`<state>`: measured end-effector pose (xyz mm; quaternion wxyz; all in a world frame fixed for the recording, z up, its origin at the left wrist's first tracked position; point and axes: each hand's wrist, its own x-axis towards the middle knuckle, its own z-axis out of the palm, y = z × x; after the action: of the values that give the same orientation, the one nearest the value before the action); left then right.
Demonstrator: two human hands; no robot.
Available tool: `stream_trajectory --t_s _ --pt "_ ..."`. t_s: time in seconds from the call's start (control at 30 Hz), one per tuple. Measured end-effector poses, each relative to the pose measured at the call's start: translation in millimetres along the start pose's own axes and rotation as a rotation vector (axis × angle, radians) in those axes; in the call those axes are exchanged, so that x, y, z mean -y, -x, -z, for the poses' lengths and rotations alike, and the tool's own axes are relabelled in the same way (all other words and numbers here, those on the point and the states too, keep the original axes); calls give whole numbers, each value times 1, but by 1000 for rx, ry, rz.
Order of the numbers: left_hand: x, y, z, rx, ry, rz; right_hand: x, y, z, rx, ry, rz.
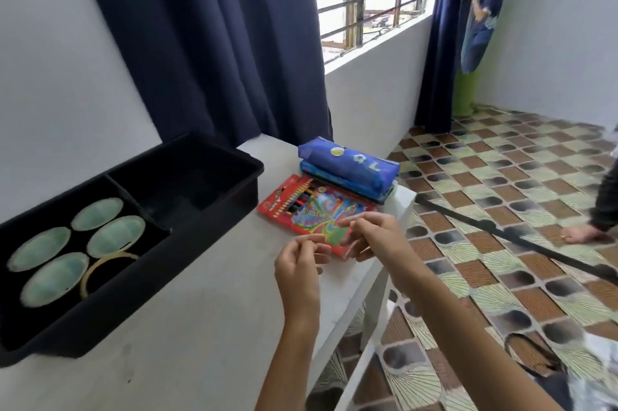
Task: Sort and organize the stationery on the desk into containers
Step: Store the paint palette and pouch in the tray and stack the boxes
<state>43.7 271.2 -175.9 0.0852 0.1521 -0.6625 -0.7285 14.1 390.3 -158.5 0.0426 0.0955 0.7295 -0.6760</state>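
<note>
One relation settles our next move, but we take the scene by size. Widest is the white worktop (200,327), which carries everything. Close on the left of the flat red cardboard box of coloured pencils (311,210) sits the black plastic two-compartment tray (234,156), a likely destination. Just behind the box, touching its far edge, lies the blue fabric pencil case (351,163). The box itself lies flat, directly ahead of us, its long axis running crosswise to our reach with the right end a little nearer. Our right hand (374,236) is over the box's near right corner, fingers curled onto it; we cannot tell whether it grips. Our left hand (297,263) hangs at the box's near edge, fingers loosely curled, nothing visible in it. We judge the right hand better placed to take the box, which would then travel leftward to the tray.
</note>
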Motion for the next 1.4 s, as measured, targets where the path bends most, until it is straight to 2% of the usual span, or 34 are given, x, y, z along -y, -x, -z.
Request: stream_trajectory --t_s 0.13,0.27,0.33,0.4,0.47,0.6,0.73,0.9,1.03,1.17,1.23,1.3,1.37,1.4 --pt "0 -43 -39 35 6 53 19 -60 14 -119 143 197" --pt "-2 -88 -76 42 -7 43 35 -131 23 -243 465 446" --pt "-3 -106 -92 32 -10 55 35 -164 27 -277 739 465" --pt "-4 -122 -105 32 -22 63 32 -190 32 -212 913 370" --pt "-4 -137 -115 25 -41 91 30 -208 34 -115 915 264" --pt "0 -152 -125 -69 -58 127 27 -220 34 -94 900 251" --pt "2 -154 -122 -187 32 131 35 -214 27 21 537 203" --pt "0 -143 -101 -378 41 52 39 -199 10 184 417 273" --pt "9 -125 -90 -568 -9 44 24 -192 -1 367 454 329" --pt "28 -116 -86 -723 -144 42 10 -187 -7 486 518 431" --pt "32 -113 -87 -740 -241 44 7 -185 -5 529 558 473" --pt "34 -112 -92 -822 -421 32 8 -187 3 540 571 534" --pt "27 -112 -102 -972 -702 -104 12 -191 14 492 539 622" --pt "21 -114 -110 -994 -747 -206 17 -195 22 435 521 660"
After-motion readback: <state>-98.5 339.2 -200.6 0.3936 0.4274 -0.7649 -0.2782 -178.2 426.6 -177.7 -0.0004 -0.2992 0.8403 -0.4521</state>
